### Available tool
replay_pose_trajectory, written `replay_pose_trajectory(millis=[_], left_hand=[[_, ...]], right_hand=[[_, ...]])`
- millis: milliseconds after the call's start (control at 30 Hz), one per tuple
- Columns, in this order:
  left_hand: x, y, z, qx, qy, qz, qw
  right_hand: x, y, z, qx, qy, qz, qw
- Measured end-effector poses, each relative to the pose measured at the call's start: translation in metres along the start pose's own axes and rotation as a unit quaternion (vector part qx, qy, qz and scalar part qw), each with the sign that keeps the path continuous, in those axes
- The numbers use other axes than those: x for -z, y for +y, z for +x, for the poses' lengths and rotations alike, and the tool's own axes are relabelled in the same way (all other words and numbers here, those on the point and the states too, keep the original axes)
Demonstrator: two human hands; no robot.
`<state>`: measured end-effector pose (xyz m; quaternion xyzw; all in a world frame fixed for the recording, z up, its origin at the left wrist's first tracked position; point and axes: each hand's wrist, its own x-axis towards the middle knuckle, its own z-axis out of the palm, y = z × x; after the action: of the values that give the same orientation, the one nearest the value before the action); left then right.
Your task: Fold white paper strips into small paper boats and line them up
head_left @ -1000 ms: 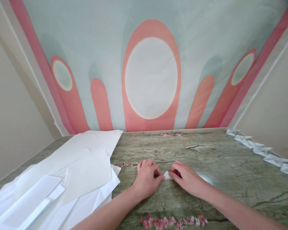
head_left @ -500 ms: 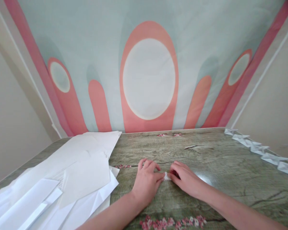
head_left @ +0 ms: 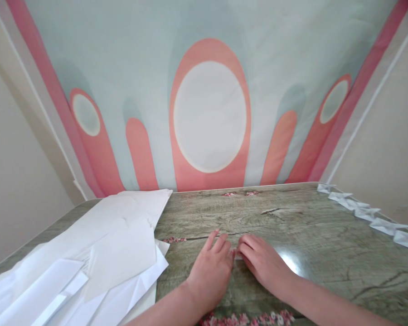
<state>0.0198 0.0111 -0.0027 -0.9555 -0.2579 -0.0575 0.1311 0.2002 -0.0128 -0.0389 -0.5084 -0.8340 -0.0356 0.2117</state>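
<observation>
Near the middle of the wood-grained table point(head_left: 285, 226), a small white paper piece point(head_left: 238, 256) shows between my two hands, mostly covered by fingers. My left hand point(head_left: 212, 269) is closed on its left side, thumb hidden, with the other fingers raised and curled. From the right, my right hand point(head_left: 265, 260) pinches the same piece, fingers bent down over it. The fingertips of both hands almost meet.
A heap of white paper sheets point(head_left: 122, 258), some folded, covers the table's left side. Several folded white paper shapes point(head_left: 387, 225) run in a row along the right edge. Behind the table stands a patterned backdrop point(head_left: 211, 181).
Both hands have turned and come closer together over the paper piece, hiding more of it. The left fingers have lifted and spread a little. The view has tilted slightly.
</observation>
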Motion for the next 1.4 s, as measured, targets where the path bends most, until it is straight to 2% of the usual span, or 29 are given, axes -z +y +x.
replay_pose_trajectory(millis=[100,233,500,733,900,1100,1400], left_hand=[[0.001,0.000,-0.001,0.000,-0.003,0.007,1.000],[0.001,0.002,-0.002,0.004,-0.006,0.008,1.000],[-0.006,0.004,-0.006,0.033,0.009,0.002,0.999],[-0.009,0.006,-0.012,0.043,0.006,-0.022,0.999],[0.001,0.002,-0.014,0.057,-0.014,-0.054,0.997],[0.008,-0.001,-0.017,0.063,-0.031,-0.073,0.995],[0.008,0.002,-0.015,0.066,-0.032,-0.062,0.995]], right_hand=[[-0.002,-0.002,-0.005,0.056,0.007,-0.053,0.997],[-0.001,-0.005,-0.008,0.096,-0.007,-0.107,0.990],[0.002,-0.012,-0.008,0.090,-0.009,-0.155,0.984],[0.005,-0.013,-0.008,0.074,-0.020,-0.153,0.985],[0.013,-0.015,-0.006,0.054,-0.054,-0.158,0.984],[0.020,-0.008,-0.009,0.063,-0.086,-0.141,0.984],[0.051,0.000,-0.005,0.097,-0.139,-0.020,0.985]])
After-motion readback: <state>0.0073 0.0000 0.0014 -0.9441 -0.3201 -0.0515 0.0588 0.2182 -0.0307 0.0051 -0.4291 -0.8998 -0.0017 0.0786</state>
